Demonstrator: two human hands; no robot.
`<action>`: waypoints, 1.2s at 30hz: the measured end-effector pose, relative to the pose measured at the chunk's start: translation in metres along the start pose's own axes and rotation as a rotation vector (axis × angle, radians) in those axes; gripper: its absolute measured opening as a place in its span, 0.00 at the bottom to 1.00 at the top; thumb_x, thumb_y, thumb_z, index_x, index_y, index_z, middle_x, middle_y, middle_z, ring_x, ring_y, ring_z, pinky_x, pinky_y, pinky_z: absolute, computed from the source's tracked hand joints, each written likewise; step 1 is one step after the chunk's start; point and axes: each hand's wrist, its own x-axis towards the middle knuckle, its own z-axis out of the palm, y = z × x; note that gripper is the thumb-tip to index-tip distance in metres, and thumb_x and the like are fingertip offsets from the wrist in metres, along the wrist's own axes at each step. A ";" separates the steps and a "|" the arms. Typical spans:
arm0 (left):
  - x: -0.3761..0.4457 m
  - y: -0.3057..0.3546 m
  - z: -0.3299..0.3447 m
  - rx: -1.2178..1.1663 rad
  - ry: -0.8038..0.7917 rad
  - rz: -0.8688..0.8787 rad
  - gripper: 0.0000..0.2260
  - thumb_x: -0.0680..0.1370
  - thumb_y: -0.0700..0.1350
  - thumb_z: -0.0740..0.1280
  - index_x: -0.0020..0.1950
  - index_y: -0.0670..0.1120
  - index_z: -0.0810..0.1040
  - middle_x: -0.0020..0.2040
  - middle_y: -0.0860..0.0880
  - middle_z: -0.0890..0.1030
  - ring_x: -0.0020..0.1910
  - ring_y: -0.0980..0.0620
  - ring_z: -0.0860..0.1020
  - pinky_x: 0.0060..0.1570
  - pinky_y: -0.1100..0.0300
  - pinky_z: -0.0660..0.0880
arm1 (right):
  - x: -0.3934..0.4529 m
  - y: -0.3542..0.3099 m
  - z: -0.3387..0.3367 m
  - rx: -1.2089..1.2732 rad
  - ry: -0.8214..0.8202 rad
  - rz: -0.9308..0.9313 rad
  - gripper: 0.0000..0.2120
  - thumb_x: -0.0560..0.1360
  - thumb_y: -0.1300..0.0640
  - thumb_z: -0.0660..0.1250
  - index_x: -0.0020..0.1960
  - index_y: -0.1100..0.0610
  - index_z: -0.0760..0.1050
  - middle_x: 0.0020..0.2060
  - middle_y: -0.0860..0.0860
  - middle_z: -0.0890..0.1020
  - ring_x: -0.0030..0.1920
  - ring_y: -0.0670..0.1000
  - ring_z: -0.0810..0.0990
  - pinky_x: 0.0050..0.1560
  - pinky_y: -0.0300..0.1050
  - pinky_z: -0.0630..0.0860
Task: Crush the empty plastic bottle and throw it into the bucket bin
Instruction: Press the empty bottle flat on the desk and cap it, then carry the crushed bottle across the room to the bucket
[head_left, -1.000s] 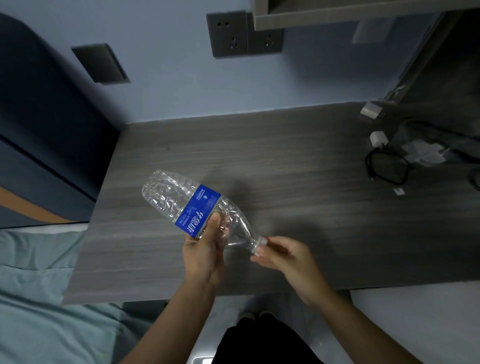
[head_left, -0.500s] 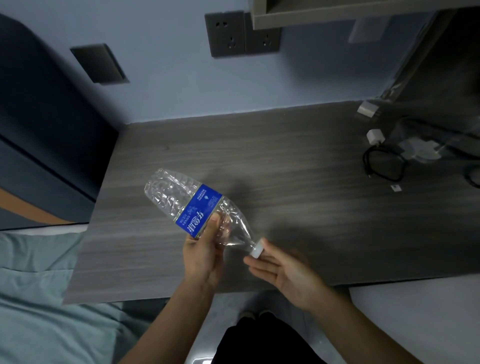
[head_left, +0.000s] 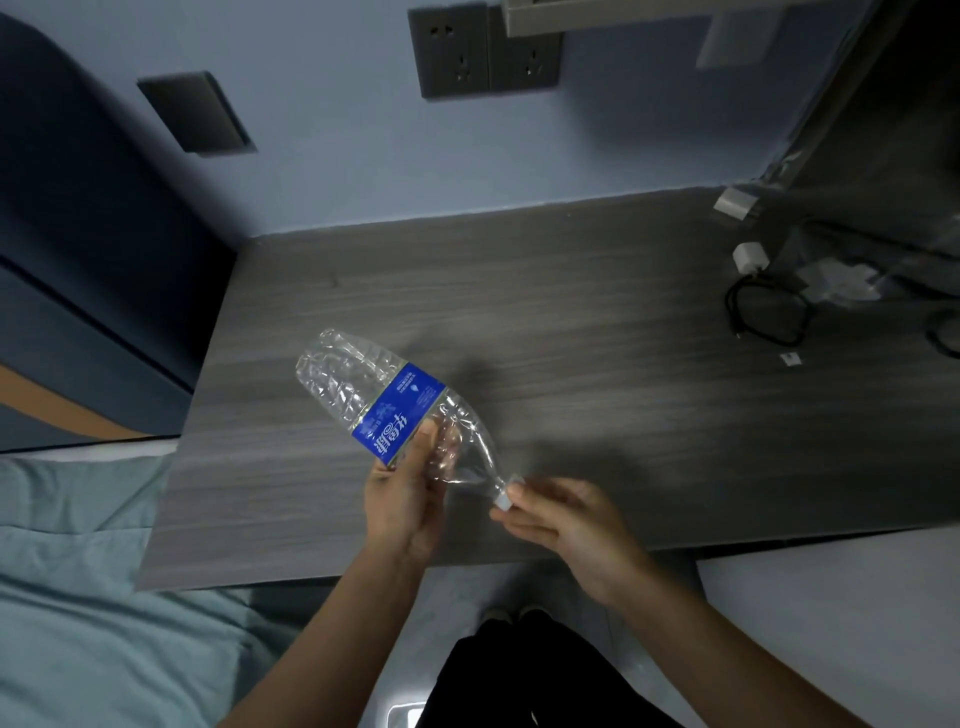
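Crumpled empty bottle (head_left: 387, 402), left hand (head_left: 402, 499) gripping its middle, right hand (head_left: 563, 519) pinching white cap (head_left: 503, 500)

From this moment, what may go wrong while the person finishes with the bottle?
1. The white cap is pinched only at the tips of the right hand; if loosened, it might drop to the floor.
2. The left hand holds the plastic bottle only near its blue label, so the slick, already crumpled body may slip while being squeezed.
3. No bucket bin is in view, so a throw from here would be blind.
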 end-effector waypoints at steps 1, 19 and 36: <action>-0.001 0.000 0.000 0.028 0.010 -0.006 0.06 0.73 0.36 0.66 0.41 0.45 0.80 0.33 0.51 0.86 0.35 0.56 0.83 0.37 0.63 0.82 | -0.001 0.002 0.000 0.000 -0.006 0.021 0.08 0.73 0.64 0.65 0.36 0.57 0.79 0.29 0.49 0.86 0.35 0.46 0.85 0.40 0.37 0.81; -0.036 -0.005 -0.044 1.026 -0.297 -0.022 0.14 0.70 0.28 0.65 0.42 0.47 0.79 0.38 0.45 0.83 0.36 0.49 0.80 0.40 0.57 0.79 | -0.056 0.063 -0.094 -0.184 0.275 0.141 0.10 0.78 0.65 0.56 0.55 0.65 0.72 0.42 0.58 0.80 0.38 0.50 0.81 0.43 0.38 0.76; -0.027 -0.013 -0.180 1.954 -0.799 0.134 0.08 0.77 0.43 0.60 0.43 0.38 0.72 0.42 0.34 0.80 0.41 0.39 0.78 0.41 0.52 0.74 | -0.180 0.259 -0.065 -0.129 0.851 0.376 0.12 0.78 0.61 0.57 0.56 0.64 0.74 0.50 0.60 0.80 0.49 0.58 0.79 0.60 0.56 0.72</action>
